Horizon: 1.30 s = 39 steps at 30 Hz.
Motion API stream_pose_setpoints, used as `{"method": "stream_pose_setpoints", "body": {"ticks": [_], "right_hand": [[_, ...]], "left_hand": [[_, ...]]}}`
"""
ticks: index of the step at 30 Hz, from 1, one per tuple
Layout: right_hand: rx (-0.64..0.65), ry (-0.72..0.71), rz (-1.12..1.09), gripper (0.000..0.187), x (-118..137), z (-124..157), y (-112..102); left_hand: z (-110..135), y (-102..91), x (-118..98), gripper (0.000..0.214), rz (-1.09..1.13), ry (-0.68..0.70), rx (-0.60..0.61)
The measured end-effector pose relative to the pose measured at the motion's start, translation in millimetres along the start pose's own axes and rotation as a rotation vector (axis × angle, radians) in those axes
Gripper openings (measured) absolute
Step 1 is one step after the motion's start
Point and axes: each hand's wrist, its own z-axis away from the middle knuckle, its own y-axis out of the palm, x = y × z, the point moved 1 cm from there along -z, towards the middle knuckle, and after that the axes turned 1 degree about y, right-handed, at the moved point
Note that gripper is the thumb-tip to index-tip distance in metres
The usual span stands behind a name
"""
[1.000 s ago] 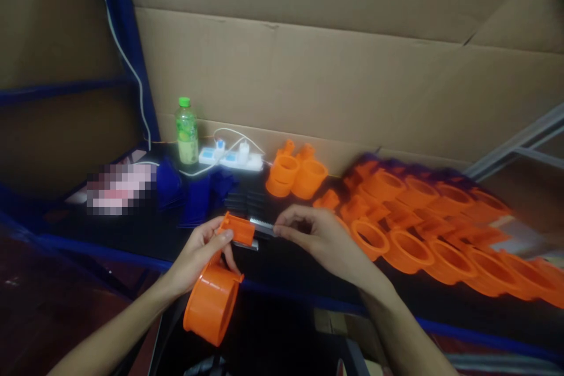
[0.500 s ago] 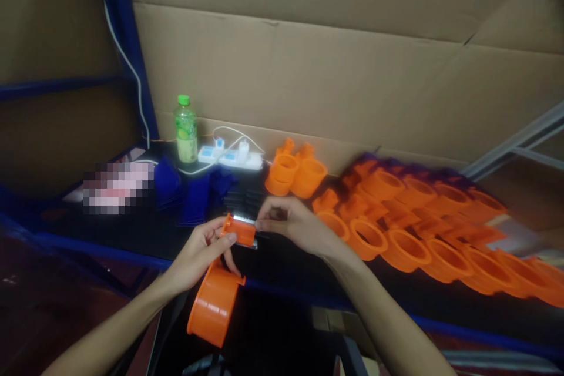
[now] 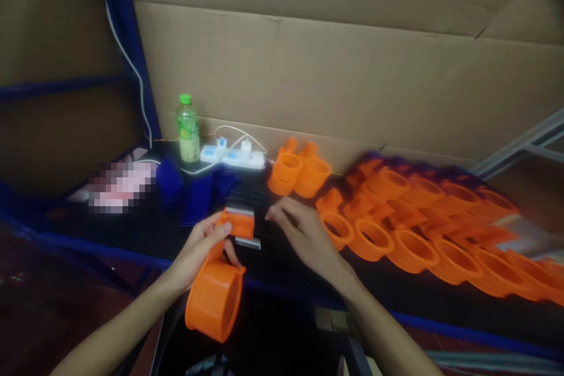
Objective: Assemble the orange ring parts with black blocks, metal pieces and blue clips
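Observation:
My left hand (image 3: 199, 249) is closed around the handle of an orange tape dispenser (image 3: 215, 302). Its wide round hub hangs below the hand, and its flat head points right. A pale metal strip (image 3: 240, 211) runs along the head's upper edge. Just below the head shows a second shiny metal strip (image 3: 248, 242); I cannot tell whether it is fixed to the dispenser or lies on the table. To the right, apart from the dispenser, my right hand (image 3: 299, 229) hovers with loosely bent fingers and nothing visible in them. Black strips (image 3: 251, 198) lie behind the dispenser head.
Rows of orange dispensers (image 3: 412, 249) fill the right of the black table (image 3: 132, 232); two more (image 3: 312, 176) stand at the back. Blue pieces (image 3: 198, 200), a white power strip (image 3: 233, 156) and a green-capped bottle (image 3: 188, 132) are on the left. A cardboard wall (image 3: 308, 70) rises behind.
My right hand has moved off the dispenser's head to the right, its fingers loosened. The dispenser has turned slightly in my left hand, showing more of the hub's opening.

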Motion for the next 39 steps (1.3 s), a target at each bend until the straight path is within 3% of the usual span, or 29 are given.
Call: {"method": "stream_pose_setpoints", "body": {"ticks": [5, 11, 20, 26, 30, 39], "right_hand": [[0.041, -0.036, 0.433, 0.015, -20.9, 30.5, 6.7], [0.006, -0.078, 0.586, 0.012, -31.9, 35.6, 14.7], [0.023, 0.068, 0.259, 0.012, -38.8, 34.5, 6.6], [-0.162, 0.118, -0.062, 0.021, -29.2, 28.5, -10.7], [-0.125, 0.04, -0.138, 0.021, -8.1, 23.0, -10.6], [-0.188, -0.413, 0.37, 0.015, 24.1, 15.1, 15.9]], "left_hand": [[0.2, -0.7, -1.7, 0.042, 0.009, 0.024, -0.034], [0.9, -1.2, -1.0, 0.041, 0.02, 0.035, -0.039], [0.6, -0.7, -0.3, 0.04, 0.056, 0.079, -0.02], [0.0, 1.3, 1.0, 0.031, 0.004, 0.103, 0.012], [-0.8, -0.9, 4.4, 0.036, -0.065, 0.106, 0.029], [-4.1, -2.7, 8.9, 0.038, -0.096, 0.127, 0.08]]}}
